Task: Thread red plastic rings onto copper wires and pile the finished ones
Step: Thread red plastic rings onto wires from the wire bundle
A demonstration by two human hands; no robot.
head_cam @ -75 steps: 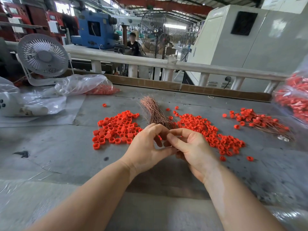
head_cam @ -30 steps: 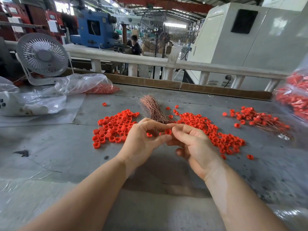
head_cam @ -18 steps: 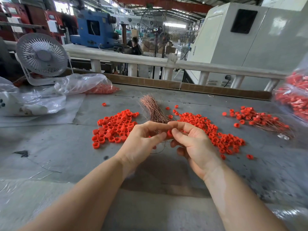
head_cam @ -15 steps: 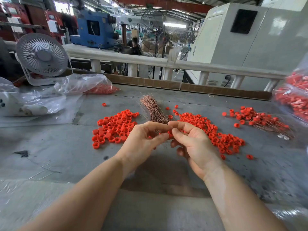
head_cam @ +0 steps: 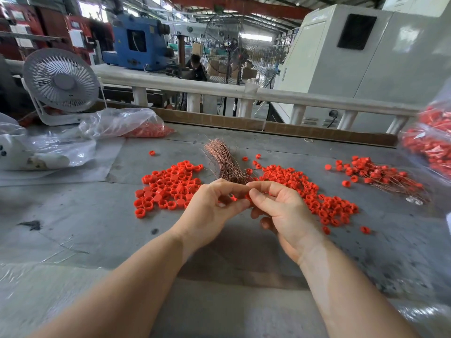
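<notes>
**Head view: ring pinched between both hands, mid-table**

Head view shows the red ring I am working on, pinched between my fingertips above the middle of the table. My left hand curls thumb and forefinger round it; my right hand pinches at the same spot, probably feeding a wire through, though the wire itself is too fine to make out. I hold the work close so both thumbs can steady it.

Just behind my knuckles lies the copper wire bundle, fanned toward the far edge. Loose rings sit to its left, more rings to its right, both within easy reach. The finished pile lies toward the right edge.

Plastic bags and a small fan occupy the far left corner, well apart from the work.
</notes>
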